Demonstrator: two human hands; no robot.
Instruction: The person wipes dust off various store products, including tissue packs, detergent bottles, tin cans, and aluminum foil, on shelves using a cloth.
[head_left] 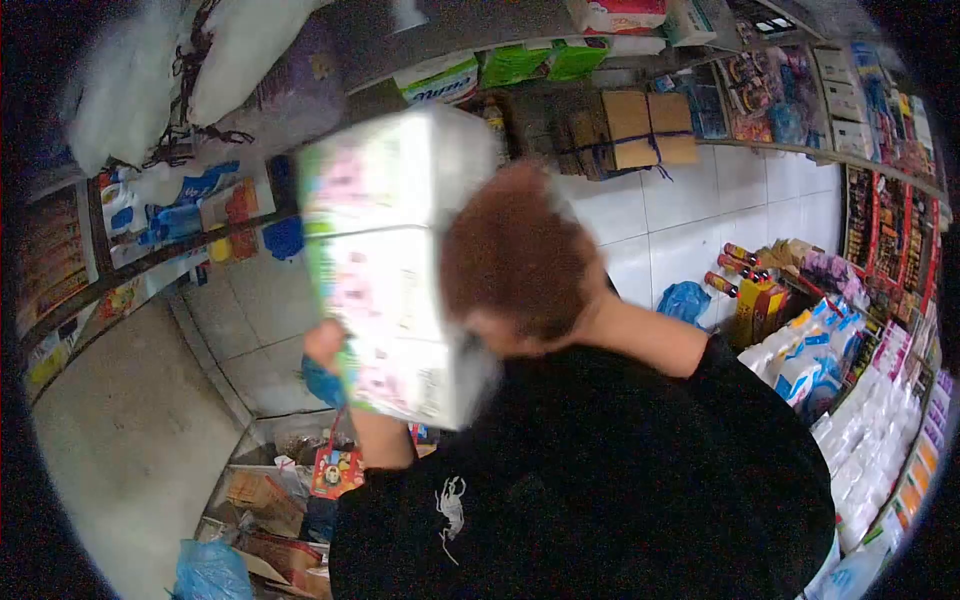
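My left hand [325,345], partly hidden, grips the left edge of a white tissue pack [385,285] printed with pink pictures and green along one side. Held up in front of my chest, the pack is made of stacked blocks and is smeared by motion. At its right side, my right hand [590,310] has its fingers curled round a bunched, fuzzy brown cloth [515,255]. The cloth overlaps the pack's right edge in this view and is blurred too.
Green packs [515,62] and flattened cardboard [650,125] lie on the shelf ahead. Bottles [735,265] and a blue bag [685,300] sit by the tiled wall. Wrapped white goods [880,440] fill the right side. A blue plastic bag [212,570] lies low at the left.
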